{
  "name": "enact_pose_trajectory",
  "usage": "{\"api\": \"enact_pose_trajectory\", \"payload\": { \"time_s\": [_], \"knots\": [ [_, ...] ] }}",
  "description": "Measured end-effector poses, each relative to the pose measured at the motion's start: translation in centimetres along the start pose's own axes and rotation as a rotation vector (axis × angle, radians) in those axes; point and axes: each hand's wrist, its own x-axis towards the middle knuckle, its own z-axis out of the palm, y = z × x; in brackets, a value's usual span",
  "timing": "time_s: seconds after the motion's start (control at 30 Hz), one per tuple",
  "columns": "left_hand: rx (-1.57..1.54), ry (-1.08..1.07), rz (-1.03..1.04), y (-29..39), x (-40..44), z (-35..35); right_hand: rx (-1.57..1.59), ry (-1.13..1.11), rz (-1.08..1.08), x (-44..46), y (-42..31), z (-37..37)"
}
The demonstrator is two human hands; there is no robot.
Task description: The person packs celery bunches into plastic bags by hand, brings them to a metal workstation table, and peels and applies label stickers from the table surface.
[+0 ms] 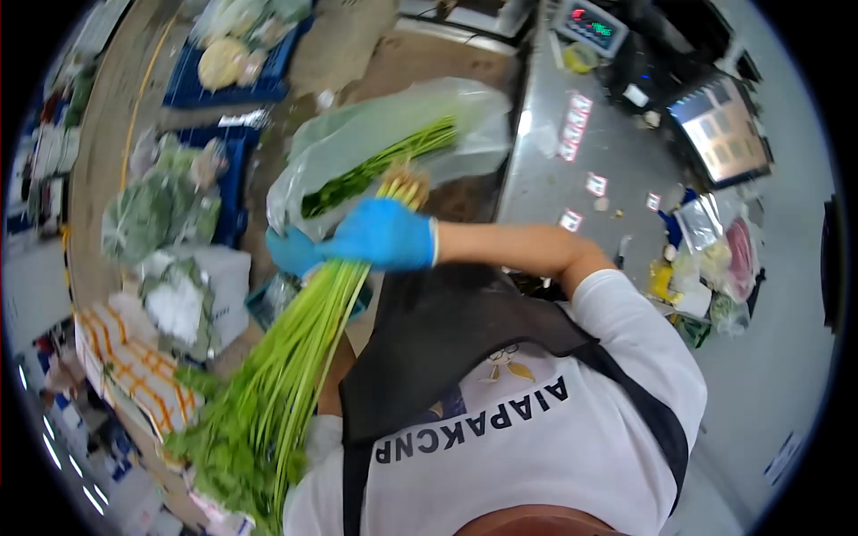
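A bunch of leafy celery (308, 330) slants across my front, roots (407, 183) at the upper end and leaves hanging toward the lower left. My right hand (384, 234), in a blue glove, is closed around its stems just below the roots. On the other side of the stems is my left hand (293, 250), also gloved in blue, against the right fingers. Its own fingers are partly hidden and blurred. Just beyond my hands lies a clear plastic bag (483, 107) holding more green stalks (393, 161).
Blue crates (234, 183) with bagged vegetables stand to the left, near a white sack (228, 277) and an orange-striped bag (143, 366). At right, a steel table (545, 170) carries a scale (590, 27), a touchscreen (719, 129), small labels and bagged produce (715, 259).
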Motion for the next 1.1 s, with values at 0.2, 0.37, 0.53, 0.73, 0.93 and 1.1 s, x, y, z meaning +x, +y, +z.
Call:
{"api": "enact_pose_trajectory", "payload": {
  "time_s": [0.2, 0.37, 0.53, 0.73, 0.93, 1.1],
  "knots": [
    [-0.507, -0.321, -0.035, 3.2, 2.6, -4.7, -0.090, -0.208, 0.138, -1.2, 13.2, 8.5],
    [-0.656, -0.514, -0.135, 2.6, 5.7, -5.9, -0.120, -0.426, 0.432, -7.3, 26.4, 10.2],
    [-0.530, -0.557, -0.161, 3.5, 11.6, -6.3, -0.366, -0.377, 0.888, -11.4, 36.4, 10.5],
    [0.279, 0.194, 0.092, 7.2, 11.3, 1.7, -0.460, -0.530, 1.015, -12.8, 36.0, 11.3],
    [0.656, 0.213, 0.043, 6.8, 9.2, 1.9, -0.364, -0.166, 1.026, -11.0, 23.4, 8.9],
    [0.780, 0.338, 0.060, 5.7, 6.6, 0.8, -0.146, -0.037, 0.923, -11.3, 13.3, 7.5]
  ]
}}
